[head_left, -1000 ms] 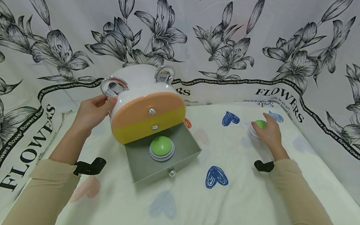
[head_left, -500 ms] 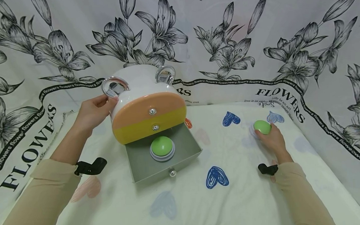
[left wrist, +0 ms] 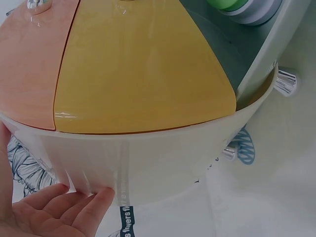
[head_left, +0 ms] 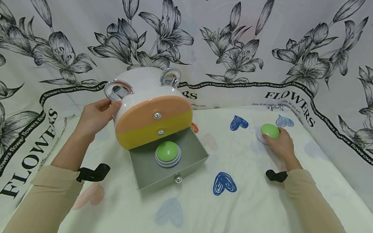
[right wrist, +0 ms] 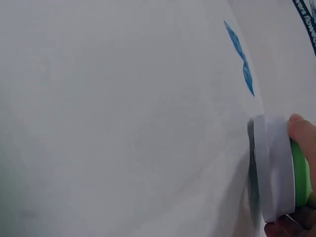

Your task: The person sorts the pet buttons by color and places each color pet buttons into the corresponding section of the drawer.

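Note:
A small dresser (head_left: 152, 113) with a rounded white shell, orange and yellow drawer fronts and two chrome ring ears stands left of centre. Its grey-green bottom drawer (head_left: 151, 177) is pulled out and holds a push button (head_left: 167, 151) with a green dome on a pale round base. My left hand (head_left: 94, 119) touches the dresser's side below the left ear; the left wrist view shows its fingertips resting against the white wall. At the right, my right hand (head_left: 283, 142) grips a second green push button (head_left: 269, 131), thumb and fingers at opposite edges of its pale base (right wrist: 276, 168).
A pale cloth with coloured hearts (head_left: 224, 183) covers the work surface. Behind it hangs a white curtain (head_left: 197, 34) with black lily prints. The drawer's silver knob (head_left: 178, 178) sticks out towards me.
My right hand has shifted from over the second button to its near right edge, uncovering more of the green dome. The left hand and dresser have stayed in place.

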Demonstrator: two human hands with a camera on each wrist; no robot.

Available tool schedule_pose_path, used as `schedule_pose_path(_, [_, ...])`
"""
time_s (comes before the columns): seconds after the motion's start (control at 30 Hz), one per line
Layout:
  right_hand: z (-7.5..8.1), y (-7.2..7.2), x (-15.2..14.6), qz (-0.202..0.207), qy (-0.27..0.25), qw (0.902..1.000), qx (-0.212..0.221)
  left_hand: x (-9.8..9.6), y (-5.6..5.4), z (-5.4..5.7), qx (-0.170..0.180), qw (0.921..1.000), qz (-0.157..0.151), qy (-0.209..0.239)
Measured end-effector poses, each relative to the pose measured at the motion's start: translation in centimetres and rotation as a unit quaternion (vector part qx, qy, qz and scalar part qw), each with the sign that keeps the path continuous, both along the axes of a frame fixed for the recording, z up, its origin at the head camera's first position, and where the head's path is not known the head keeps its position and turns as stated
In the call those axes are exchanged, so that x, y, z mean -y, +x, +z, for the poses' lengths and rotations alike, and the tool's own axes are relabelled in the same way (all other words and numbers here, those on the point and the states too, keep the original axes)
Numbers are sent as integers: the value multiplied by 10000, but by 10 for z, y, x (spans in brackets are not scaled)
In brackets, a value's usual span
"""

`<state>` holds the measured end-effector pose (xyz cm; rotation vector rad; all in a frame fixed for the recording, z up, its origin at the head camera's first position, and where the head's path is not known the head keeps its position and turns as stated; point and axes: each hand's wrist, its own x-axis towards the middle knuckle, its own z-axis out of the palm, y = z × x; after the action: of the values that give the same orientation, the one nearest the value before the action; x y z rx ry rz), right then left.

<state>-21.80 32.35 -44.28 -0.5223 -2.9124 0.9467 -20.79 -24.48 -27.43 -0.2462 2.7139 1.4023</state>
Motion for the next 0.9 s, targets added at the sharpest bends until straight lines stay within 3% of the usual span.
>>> schedule_pose_path(0.43, [41,3,57,935,-84,9928,-744,1,-1,-1,-20,10000,-25,31])
schedule_pose_path(0.7, [65,16,106,1837,-8,9757,-1193,2,-2,-2,-59,10000,-27,31])
schedule_pose_path(0.9, [82,29,139,2419,96,9624,-1236,2,-1,-2,-86,9999,-34,58])
